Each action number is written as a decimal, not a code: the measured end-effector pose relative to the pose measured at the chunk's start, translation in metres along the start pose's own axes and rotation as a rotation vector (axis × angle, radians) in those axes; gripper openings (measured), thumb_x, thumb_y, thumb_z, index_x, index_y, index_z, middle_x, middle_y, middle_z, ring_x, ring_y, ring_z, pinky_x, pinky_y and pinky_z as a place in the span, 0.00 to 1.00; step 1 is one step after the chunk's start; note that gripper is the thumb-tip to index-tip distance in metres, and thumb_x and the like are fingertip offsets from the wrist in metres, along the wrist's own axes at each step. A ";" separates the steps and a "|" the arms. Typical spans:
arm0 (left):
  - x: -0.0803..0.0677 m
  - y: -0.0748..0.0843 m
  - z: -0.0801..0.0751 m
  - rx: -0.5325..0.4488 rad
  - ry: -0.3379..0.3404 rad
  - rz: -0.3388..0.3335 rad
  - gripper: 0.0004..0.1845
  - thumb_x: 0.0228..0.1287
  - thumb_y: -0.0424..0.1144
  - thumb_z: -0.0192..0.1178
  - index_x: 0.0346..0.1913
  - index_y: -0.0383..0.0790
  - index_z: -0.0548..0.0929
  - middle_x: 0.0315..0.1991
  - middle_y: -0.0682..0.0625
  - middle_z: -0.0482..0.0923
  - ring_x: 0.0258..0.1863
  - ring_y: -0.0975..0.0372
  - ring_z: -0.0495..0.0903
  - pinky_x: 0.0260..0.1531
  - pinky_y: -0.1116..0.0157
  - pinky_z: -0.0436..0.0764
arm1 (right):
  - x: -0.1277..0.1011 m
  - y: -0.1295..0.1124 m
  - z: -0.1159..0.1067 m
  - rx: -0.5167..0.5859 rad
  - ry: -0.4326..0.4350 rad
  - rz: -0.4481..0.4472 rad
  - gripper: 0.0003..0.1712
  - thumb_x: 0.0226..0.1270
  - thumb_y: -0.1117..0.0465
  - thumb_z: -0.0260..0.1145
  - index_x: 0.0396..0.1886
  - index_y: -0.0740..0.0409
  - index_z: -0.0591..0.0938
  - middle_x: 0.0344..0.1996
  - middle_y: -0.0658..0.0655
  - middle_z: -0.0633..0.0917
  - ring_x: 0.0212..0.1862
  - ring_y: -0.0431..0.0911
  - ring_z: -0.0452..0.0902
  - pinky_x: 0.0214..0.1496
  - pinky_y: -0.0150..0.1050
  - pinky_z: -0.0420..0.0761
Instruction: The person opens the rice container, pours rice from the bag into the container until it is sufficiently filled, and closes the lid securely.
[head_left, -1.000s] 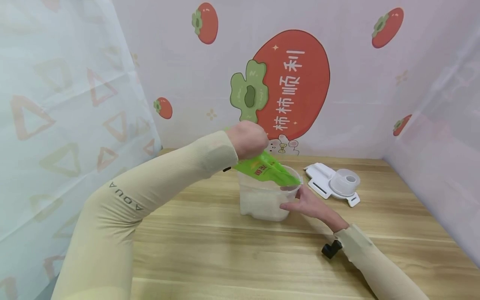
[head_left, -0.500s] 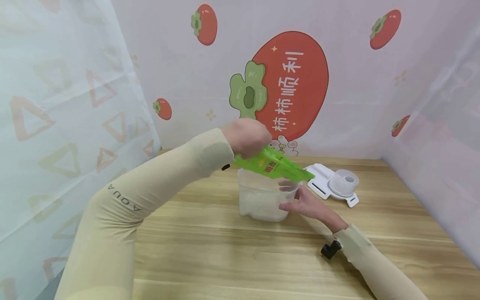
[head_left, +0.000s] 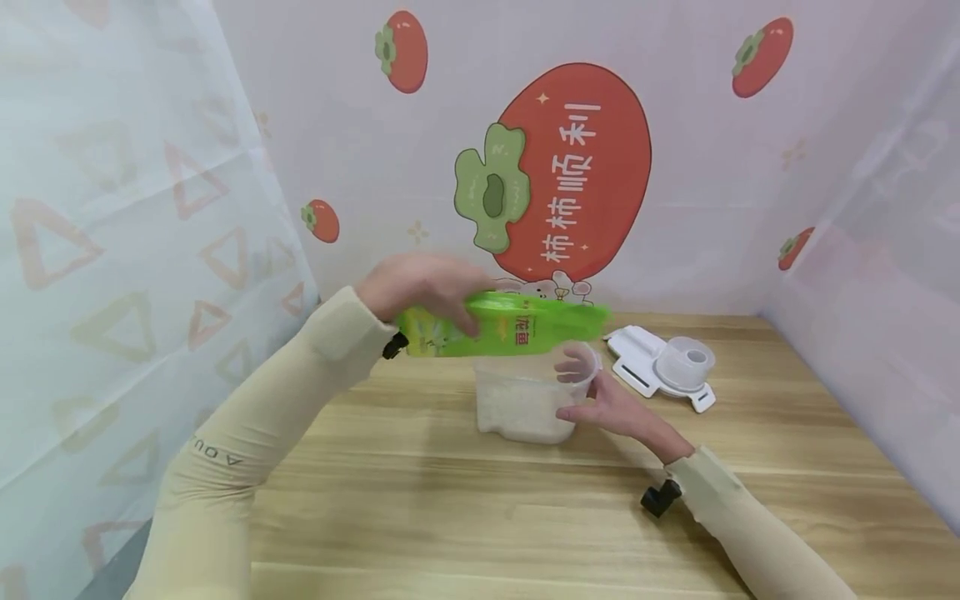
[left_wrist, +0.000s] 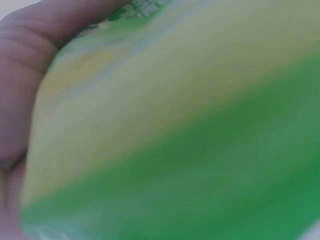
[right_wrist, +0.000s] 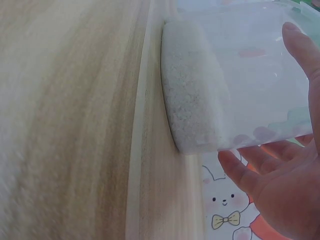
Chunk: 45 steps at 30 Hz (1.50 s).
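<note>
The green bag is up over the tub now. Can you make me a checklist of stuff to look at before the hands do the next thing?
1. Left hand grips the green bag: ok.
2. Bag lies about level above the clear tub, nothing seen falling from it: ok.
3. Right hand touches the tub's side, fingers at the rim: ok.
4. Tub stands upright on the wooden table, white grains in its bottom part, room above them: ok.
5. Bag empty or not: cannot tell, its mouth is hidden.
6. White lid lies apart from the tub, on the right-hand side: ok.
</note>
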<state>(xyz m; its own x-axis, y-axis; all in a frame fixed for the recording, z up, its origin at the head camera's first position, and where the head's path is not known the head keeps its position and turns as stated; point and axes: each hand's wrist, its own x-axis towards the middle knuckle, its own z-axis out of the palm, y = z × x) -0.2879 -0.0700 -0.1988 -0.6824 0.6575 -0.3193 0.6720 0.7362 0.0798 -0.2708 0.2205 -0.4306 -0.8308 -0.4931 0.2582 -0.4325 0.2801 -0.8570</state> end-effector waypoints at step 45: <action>0.006 -0.124 0.159 -0.861 0.355 -0.072 0.27 0.72 0.60 0.50 0.62 0.45 0.72 0.37 0.43 0.84 0.30 0.55 0.85 0.34 0.58 0.85 | 0.000 0.002 0.003 0.003 0.012 -0.026 0.51 0.53 0.66 0.76 0.71 0.61 0.56 0.63 0.71 0.74 0.63 0.66 0.72 0.59 0.30 0.76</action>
<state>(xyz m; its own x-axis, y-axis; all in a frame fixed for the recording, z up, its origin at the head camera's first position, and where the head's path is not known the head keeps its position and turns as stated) -0.3299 -0.1827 -0.3605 -0.8574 0.5117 -0.0548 0.2769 0.5484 0.7891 -0.2712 0.2187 -0.4337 -0.8236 -0.4898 0.2859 -0.4529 0.2646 -0.8514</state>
